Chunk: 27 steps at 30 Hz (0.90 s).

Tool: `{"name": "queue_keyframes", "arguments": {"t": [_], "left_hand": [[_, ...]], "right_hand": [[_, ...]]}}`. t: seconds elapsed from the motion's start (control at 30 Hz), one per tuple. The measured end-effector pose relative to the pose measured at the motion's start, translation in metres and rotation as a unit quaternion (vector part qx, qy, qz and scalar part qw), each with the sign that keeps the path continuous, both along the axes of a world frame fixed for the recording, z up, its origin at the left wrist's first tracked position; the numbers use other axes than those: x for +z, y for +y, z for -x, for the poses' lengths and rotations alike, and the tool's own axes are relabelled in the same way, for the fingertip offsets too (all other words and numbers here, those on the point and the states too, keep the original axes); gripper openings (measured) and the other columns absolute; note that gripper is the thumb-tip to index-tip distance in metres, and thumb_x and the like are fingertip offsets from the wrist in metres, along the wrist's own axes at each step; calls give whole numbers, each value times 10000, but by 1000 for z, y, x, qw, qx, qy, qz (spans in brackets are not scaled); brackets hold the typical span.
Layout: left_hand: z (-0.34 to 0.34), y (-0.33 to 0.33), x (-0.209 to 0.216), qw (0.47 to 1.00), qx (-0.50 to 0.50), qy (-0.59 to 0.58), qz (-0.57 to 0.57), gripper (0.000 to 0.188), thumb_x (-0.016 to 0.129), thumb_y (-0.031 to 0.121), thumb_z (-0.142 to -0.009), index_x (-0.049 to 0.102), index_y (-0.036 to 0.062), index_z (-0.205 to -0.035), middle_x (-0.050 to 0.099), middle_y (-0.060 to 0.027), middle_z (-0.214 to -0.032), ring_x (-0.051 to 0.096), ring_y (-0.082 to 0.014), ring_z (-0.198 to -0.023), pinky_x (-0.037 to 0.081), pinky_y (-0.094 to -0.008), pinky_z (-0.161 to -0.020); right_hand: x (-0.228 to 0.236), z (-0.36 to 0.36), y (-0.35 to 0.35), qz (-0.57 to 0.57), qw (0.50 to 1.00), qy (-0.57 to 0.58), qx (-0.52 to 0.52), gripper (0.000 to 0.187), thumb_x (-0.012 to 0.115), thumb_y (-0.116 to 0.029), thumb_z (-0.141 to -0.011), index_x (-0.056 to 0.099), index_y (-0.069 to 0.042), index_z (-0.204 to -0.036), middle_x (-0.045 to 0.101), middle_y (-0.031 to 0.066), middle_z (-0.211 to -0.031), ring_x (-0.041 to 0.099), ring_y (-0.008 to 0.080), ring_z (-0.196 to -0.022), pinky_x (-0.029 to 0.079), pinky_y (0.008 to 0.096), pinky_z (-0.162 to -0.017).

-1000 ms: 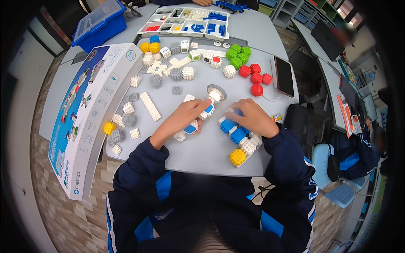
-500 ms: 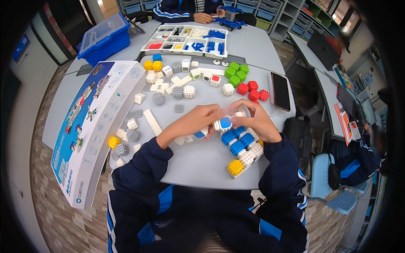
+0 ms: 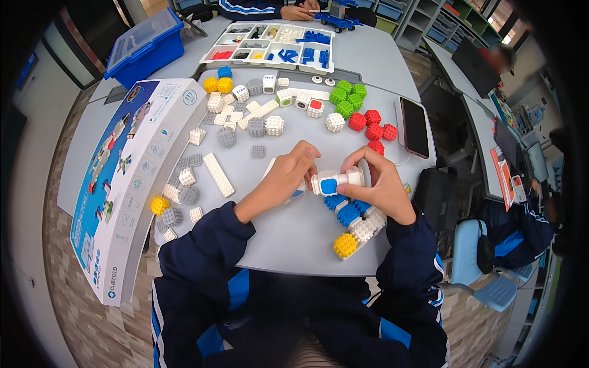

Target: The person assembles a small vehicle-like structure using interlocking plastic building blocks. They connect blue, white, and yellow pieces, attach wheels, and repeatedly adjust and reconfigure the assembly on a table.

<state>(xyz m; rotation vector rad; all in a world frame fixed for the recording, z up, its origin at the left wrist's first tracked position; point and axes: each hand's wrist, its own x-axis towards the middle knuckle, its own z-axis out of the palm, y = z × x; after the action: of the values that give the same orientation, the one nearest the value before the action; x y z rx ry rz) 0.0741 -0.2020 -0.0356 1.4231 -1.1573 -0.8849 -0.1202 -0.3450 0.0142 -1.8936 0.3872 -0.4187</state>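
Our left hand (image 3: pixel 287 178) and right hand (image 3: pixel 375 187) meeting above the grey table (image 3: pixel 294 236), fingers of both pinched on a white block with a blue face (image 3: pixel 334 182), a blue, white and yellow block chain (image 3: pixel 353 224) lying just below our right hand, loose white and grey blocks (image 3: pixel 245 119) beyond, long flat box (image 3: pixel 129 178) at left.

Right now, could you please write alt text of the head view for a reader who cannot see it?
Two hands, left hand and right hand, hold a white block with a blue face over a grey table. A chain of blue, white and yellow cubes lies below it; loose cubes and a large box lie further left.
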Motion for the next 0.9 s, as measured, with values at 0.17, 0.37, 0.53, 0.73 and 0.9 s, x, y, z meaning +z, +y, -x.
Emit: {"name": "queue_keyframes", "arguments": {"t": [0.17, 0.37, 0.53, 0.73, 0.9], "left_hand": [[-7, 12, 21, 981, 79, -173, 26, 463, 602, 460, -1036, 594, 17, -1172, 680, -142, -1028, 655, -246, -951, 517, -366, -849], [3, 35, 19, 914, 22, -404, -30, 418, 765, 277, -914, 598, -24, -1152, 635, -170, -1087, 582, -308, -1096, 489, -373, -924], [14, 30, 9, 945, 46, -324, 5, 339, 743, 191, -906, 620, -3, -1156, 627, -152, -1052, 599, -302, -947, 493, -379, -850], [3, 31, 25, 986, -16, -166, 15, 343, 709, 105, -903, 647, 20, -1229, 588, -69, -992, 580, -180, -897, 465, -294, -823], [2, 28, 22, 990, -45, -113, 72, 318, 710, 108, -915, 675, 15, -1217, 592, -42, -1025, 571, -137, -940, 450, -269, -825]], "right_hand": [[-2, 1, -5, -5, 999, -13, -29, 357, 904, -152, -734, 654, -82, -980, 632, -22, -885, 556, 48, -771, 421, 217, -681], [-1, 6, -14, 0, 997, 54, -54, 335, 861, -107, -763, 634, -58, -1004, 598, 29, -1028, 565, 129, -1014, 424, 274, -938], [1, 9, -18, -23, 999, 26, -23, 339, 863, -114, -764, 637, -63, -1011, 606, 28, -1041, 567, 134, -1034, 421, 274, -963], [3, 12, -22, -4, 999, -39, 12, 337, 884, -136, -783, 658, -58, -1021, 640, 9, -998, 595, 107, -963, 447, 252, -889], [2, 14, -16, 32, 998, -51, 23, 343, 890, -121, -772, 660, -54, -1018, 651, 18, -1003, 605, 110, -969, 458, 264, -886]]}}
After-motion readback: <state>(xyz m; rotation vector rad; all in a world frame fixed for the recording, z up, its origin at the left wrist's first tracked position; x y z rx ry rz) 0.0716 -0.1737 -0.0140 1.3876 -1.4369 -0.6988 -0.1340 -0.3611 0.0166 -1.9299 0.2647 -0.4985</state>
